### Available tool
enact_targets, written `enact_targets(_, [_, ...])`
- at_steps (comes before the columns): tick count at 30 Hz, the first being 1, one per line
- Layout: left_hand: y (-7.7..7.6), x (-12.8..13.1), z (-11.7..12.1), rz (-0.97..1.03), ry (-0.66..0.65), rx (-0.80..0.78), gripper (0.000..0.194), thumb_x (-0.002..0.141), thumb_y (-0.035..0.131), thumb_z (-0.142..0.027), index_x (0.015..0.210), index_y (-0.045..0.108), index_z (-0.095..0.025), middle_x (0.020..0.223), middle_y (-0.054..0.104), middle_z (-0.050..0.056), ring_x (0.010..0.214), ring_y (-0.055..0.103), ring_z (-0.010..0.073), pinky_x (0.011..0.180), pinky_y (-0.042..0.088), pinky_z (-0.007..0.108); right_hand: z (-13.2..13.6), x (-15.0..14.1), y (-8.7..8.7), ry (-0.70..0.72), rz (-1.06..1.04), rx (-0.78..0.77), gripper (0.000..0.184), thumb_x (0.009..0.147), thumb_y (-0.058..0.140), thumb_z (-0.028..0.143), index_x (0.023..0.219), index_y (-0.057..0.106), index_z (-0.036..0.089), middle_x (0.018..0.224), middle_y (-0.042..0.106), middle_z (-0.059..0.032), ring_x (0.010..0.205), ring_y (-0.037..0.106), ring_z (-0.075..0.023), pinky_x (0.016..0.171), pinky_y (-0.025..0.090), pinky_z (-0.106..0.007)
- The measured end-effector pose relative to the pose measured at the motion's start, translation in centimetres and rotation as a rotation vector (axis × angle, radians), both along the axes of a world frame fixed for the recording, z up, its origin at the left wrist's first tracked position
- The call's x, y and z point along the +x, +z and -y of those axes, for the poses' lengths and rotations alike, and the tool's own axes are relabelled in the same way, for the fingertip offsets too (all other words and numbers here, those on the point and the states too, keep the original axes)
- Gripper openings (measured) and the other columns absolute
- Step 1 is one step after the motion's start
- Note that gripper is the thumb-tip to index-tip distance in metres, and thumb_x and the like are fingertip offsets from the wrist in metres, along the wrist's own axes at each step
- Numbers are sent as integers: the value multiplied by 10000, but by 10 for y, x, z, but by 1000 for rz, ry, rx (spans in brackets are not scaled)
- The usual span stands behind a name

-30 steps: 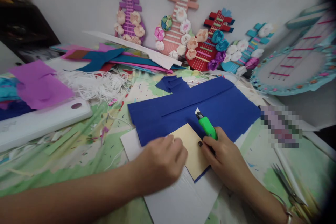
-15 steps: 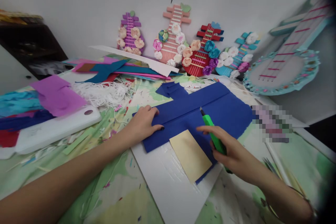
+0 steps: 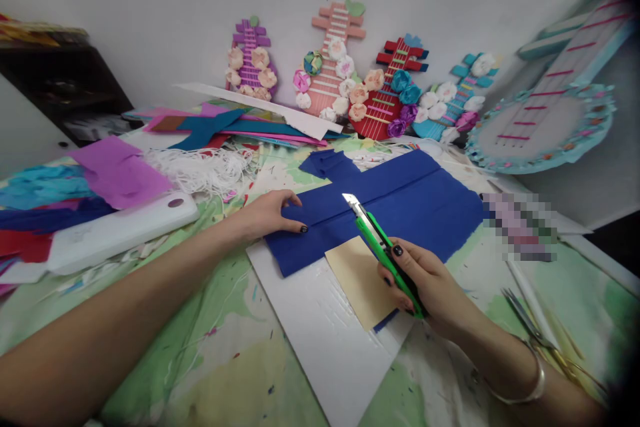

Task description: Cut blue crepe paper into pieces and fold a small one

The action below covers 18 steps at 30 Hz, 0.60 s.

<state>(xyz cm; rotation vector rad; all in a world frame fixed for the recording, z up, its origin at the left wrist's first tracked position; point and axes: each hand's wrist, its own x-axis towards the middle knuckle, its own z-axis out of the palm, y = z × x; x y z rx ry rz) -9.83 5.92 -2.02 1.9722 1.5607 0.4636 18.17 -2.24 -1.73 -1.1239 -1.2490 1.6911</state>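
Dark blue crepe paper (image 3: 420,207), folded with a crease along its length, lies across a white board (image 3: 320,340). My left hand (image 3: 275,213) rests at the paper's left edge, thumb and fingers apart. A green utility knife (image 3: 383,250) is gripped in my right hand (image 3: 425,280), its bare blade raised over the blue paper and pointing up and left. Below the knife a pale yellow card (image 3: 357,280) lies partly over the board, with a bit of blue showing under its lower edge. A smaller blue paper piece (image 3: 330,165) sits behind the folded sheet.
Several flower-trimmed paper lutes (image 3: 330,73) lean on the wall. White string (image 3: 205,170), coloured paper sheets (image 3: 215,127) and a white glue-gun-like flat case (image 3: 125,230) lie at left. Scissors (image 3: 537,333) lie at right, near my right forearm.
My right hand has turned and brought the knife blade left and slightly up, with the thumb now on the handle. The left hand has shifted a little left along the paper's edge.
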Motion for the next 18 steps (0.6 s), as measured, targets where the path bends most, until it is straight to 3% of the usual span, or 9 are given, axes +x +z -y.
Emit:
enact_targets(4, [1,0,1,48,6,-33,527,603,728,-438,1060,589,-216,1122,634,87,1139,549,300,900,443,371,1,-2,2,-127,-17,-111,445,840,536,593,680,409,198,473,440,83,278,311,-20,300,210,-143])
enact_targets(8, [0,-1,1,89,-31,-45,498,604,729,-395,1056,600,-229,1173,623,69,1178,529,291,940,421,362,1,-3,5,-139,-110,-213,455,837,502,622,720,512,183,454,416,76,290,312,-30,324,257,-168])
enact_targets(12, [-1,-5,-1,119,-40,-48,445,628,709,-377,1036,610,-229,1181,621,67,1185,523,284,952,415,363,0,-5,8,-35,-231,-86,325,744,718,384,966,603,177,722,603,-4,572,574,-111,570,476,-241])
enact_targets(15, [-2,-6,-2,140,-45,-62,430,627,710,-371,1021,615,-227,1172,629,68,1178,530,282,953,418,360,-2,-5,5,-6,-216,-42,339,703,754,271,992,619,158,889,627,-43,663,579,-108,617,467,-225])
enact_targets(18, [-2,-7,-2,154,-54,-76,417,631,711,-366,1015,620,-230,1162,638,64,1169,541,275,946,425,353,-3,-4,-1,-58,-179,-103,356,678,776,294,973,619,169,753,582,11,524,507,-58,494,391,-183])
